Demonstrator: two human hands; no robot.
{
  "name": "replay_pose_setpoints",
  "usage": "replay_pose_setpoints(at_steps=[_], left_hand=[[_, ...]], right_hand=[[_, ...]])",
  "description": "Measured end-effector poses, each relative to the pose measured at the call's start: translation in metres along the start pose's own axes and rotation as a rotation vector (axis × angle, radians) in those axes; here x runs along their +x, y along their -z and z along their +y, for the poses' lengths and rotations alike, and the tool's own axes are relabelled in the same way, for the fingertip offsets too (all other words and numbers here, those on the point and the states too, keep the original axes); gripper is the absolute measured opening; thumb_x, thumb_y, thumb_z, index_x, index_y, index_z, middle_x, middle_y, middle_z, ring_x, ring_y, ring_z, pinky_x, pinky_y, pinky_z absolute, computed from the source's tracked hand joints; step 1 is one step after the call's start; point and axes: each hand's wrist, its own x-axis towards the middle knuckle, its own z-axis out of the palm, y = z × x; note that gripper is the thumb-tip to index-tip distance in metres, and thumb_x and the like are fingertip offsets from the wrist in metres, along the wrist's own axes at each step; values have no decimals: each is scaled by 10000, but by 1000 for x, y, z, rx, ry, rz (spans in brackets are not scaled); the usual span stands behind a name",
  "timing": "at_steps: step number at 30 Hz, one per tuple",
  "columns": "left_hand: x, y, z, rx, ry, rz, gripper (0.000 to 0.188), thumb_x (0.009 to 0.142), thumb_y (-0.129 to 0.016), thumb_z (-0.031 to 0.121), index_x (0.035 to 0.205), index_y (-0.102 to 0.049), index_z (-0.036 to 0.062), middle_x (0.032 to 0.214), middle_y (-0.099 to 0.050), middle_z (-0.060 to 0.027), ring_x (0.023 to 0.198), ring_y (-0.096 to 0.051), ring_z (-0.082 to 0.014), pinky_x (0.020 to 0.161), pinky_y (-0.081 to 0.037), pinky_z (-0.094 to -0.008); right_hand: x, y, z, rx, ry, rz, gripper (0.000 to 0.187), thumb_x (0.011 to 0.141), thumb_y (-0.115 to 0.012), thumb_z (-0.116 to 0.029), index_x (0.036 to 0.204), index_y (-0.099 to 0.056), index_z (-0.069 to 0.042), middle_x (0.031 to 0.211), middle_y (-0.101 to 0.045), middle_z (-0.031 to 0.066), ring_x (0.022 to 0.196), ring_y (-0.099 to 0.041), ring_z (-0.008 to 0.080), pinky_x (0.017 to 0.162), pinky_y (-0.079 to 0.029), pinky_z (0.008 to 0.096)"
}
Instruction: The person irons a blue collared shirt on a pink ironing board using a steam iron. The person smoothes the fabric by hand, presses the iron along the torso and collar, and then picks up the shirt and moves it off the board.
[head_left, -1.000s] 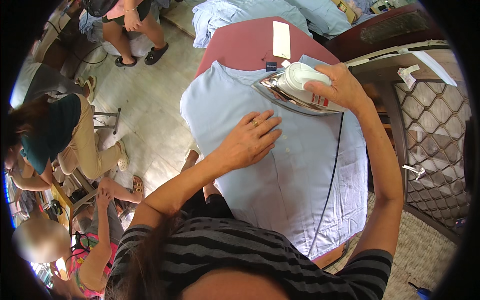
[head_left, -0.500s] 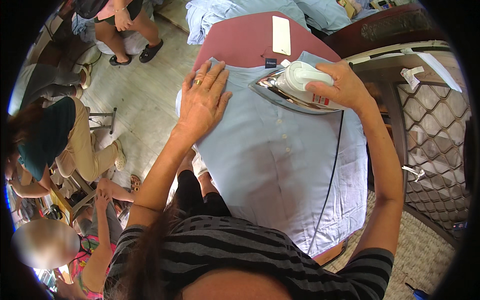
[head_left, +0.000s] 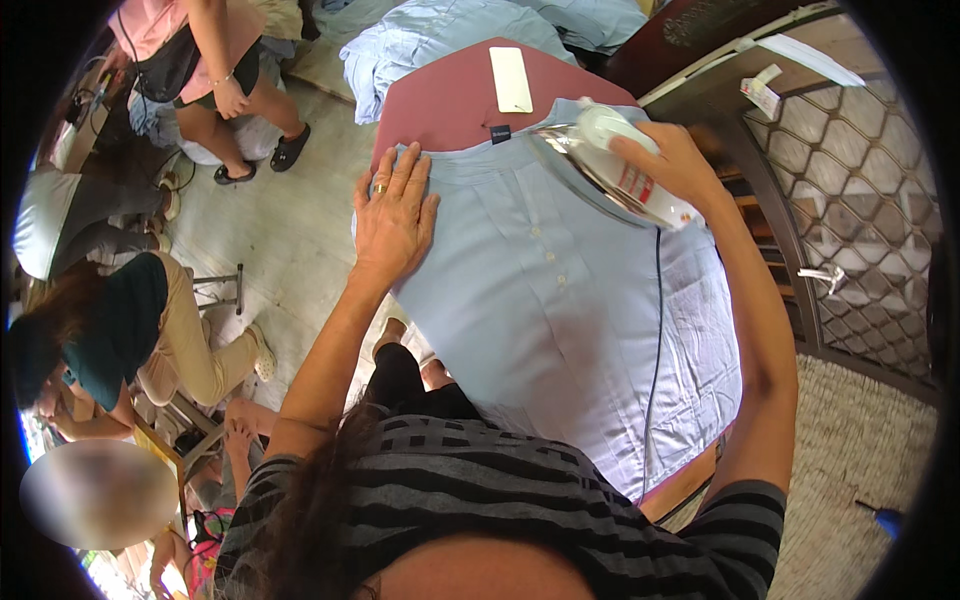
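Note:
A light blue buttoned garment [head_left: 490, 270] lies spread over a dark red ironing board [head_left: 440, 90], its neck edge and small dark label toward the far end. My left hand [head_left: 395, 220], a ring on one finger, rests flat with fingers outstretched on the garment's upper left edge. My right hand [head_left: 678, 165] grips the handle of a white and silver clothes iron [head_left: 590, 165] at the garment's upper right. Motion smears the iron, and it looks tilted; whether its plate touches the cloth I cannot tell. Its black cord [head_left: 652, 370] trails down across the garment.
A pale tag [head_left: 511, 80] lies on the board's far end. Blue cloth [head_left: 430, 45] is heaped beyond it. At right stands a metal lattice gate [head_left: 860, 200], with a woven mat [head_left: 850, 440] below. Several people are at left, near a small stool [head_left: 222, 290].
The iron has gone from lying level on the cloth to a tilted, blurred pose in my right hand. My left hand stays flat on the garment. The whole view has shifted slightly.

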Motion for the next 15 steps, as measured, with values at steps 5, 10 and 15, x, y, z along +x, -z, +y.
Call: replay_pose_setpoints(at_steps=[5,10,15], left_hand=[[0,6,14,-42,-150,12,522,937,-604,262,1422,-512,91,1569,-397,-66,1474,-310,-300,1163,-216,-538],[-2,10,45,-190,-371,-148,567,926,-629,307,1433,-495,94,1589,-360,-63,1489,-278,-296,1162,-208,-538],[20,6,47,-203,-378,-178,471,933,-622,273,1360,-562,85,1528,-435,-81,1448,-328,-313,1131,-247,-526]], right_hand=[[-107,27,1,82,-372,237,448,959,-611,-420,880,-622,20,688,-570,56,617,-514,109,585,-431,318],[-213,24,-31,364,-580,278,264,974,-610,-264,828,-564,-48,675,-496,-39,587,-435,39,519,-350,251],[-259,-16,-79,608,-757,362,220,975,-615,-238,911,-613,-28,662,-532,-30,526,-457,40,478,-349,225]])
